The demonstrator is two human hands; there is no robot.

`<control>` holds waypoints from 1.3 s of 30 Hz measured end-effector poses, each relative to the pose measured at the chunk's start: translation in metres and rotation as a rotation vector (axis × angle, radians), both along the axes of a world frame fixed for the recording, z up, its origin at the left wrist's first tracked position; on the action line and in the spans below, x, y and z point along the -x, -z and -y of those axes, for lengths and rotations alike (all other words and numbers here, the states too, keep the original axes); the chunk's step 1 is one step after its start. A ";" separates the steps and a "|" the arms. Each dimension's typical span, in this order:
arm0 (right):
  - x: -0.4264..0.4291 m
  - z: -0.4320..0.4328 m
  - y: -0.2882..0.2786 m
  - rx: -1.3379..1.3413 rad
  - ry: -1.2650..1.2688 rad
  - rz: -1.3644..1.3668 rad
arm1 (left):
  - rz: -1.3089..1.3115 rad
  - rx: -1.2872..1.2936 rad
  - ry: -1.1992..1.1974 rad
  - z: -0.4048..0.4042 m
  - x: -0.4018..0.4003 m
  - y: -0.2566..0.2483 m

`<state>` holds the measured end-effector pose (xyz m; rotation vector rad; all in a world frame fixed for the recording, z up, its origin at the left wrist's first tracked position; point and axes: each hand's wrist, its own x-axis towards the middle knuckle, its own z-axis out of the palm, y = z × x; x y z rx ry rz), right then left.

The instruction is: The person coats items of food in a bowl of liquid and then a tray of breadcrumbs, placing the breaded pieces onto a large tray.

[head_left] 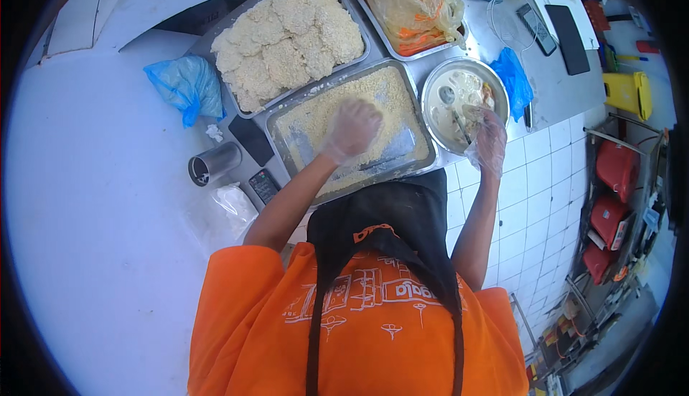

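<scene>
My left hand [354, 128], in a clear plastic glove, is over the metal tray [425, 162] of pale crumbs [312, 106]. Its fingers curl downward, and whatever is under them is hidden. At the right edge of a round steel bowl [429, 127] is my right hand [489, 140], also gloved, with its fingertips over the milky batter [442, 113]. Pieces of food show in that batter near the fingers. A utensil handle [460, 126] slants out of the liquid just left of this hand; I cannot tell whether the fingers hold anything.
Behind is a tray heaped with crumb-coated pieces [288, 41]. Another tray holds plastic bags [414, 16]. Blue bags [185, 86] lie left and right. Nearby are a metal cylinder [215, 163], a remote control [264, 185], a wire strainer [511, 22] and a phone [567, 39].
</scene>
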<state>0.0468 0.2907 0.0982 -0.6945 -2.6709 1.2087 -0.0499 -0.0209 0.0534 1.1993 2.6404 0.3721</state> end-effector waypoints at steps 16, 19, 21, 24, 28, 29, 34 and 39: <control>0.013 0.005 -0.017 -0.079 -0.040 0.053 | 0.571 -1.028 -1.060 0.048 -0.019 0.016; 0.007 0.003 -0.015 -0.065 -0.049 0.068 | 0.233 -0.458 -0.717 0.029 0.003 -0.002; 0.006 0.004 -0.016 -0.057 -0.071 0.064 | 0.123 -0.326 -0.567 0.009 0.018 0.007; 0.004 0.008 -0.018 -0.049 -0.034 0.034 | -0.100 -0.118 -0.364 -0.010 0.009 0.017; 0.001 0.004 -0.017 -0.101 0.001 0.096 | -0.195 0.043 -0.300 -0.016 0.007 0.024; 0.000 0.002 -0.014 -0.146 0.008 0.115 | -0.193 0.039 -0.298 -0.020 0.005 0.024; -0.002 -0.014 0.009 -0.036 0.016 0.102 | -0.126 -0.035 -0.160 -0.038 0.003 0.019; 0.010 -0.009 -0.014 -0.031 0.004 0.088 | -0.091 -0.045 -0.211 -0.031 0.006 0.013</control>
